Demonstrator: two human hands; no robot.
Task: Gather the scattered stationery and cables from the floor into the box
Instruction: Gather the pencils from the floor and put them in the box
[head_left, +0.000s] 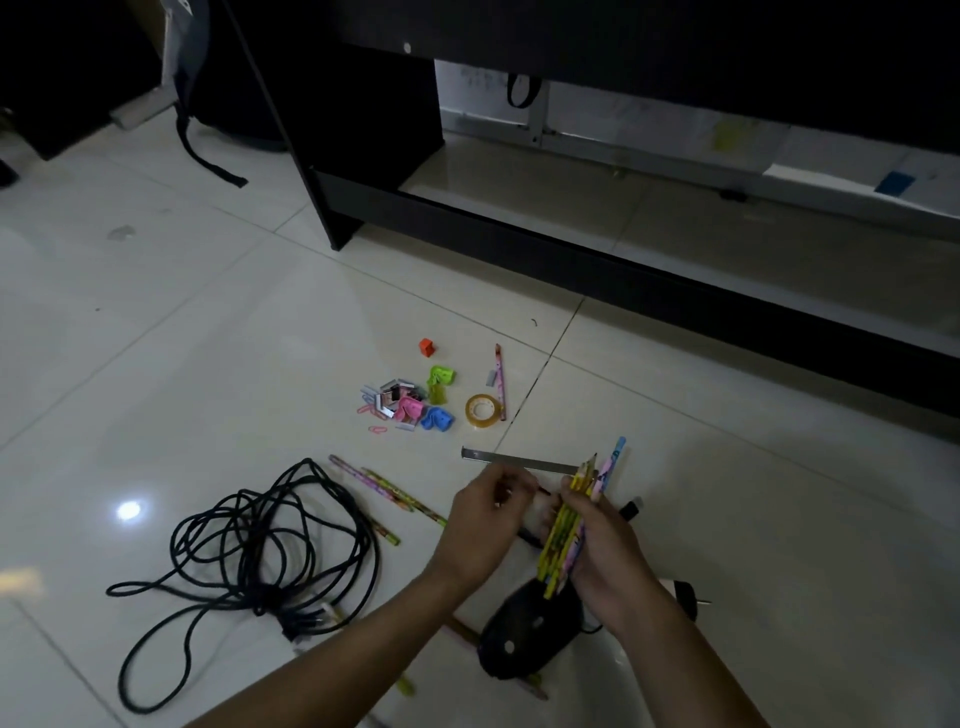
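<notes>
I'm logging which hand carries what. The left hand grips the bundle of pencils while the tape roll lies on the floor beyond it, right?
Not quite: the head view shows the right hand gripping the bundle of pencils, not the left hand. The tape roll does lie on the floor beyond it.

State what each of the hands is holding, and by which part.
The right hand grips a bundle of pencils around its middle. The left hand has curled fingers beside the bundle; whether it holds anything cannot be told.
</notes>
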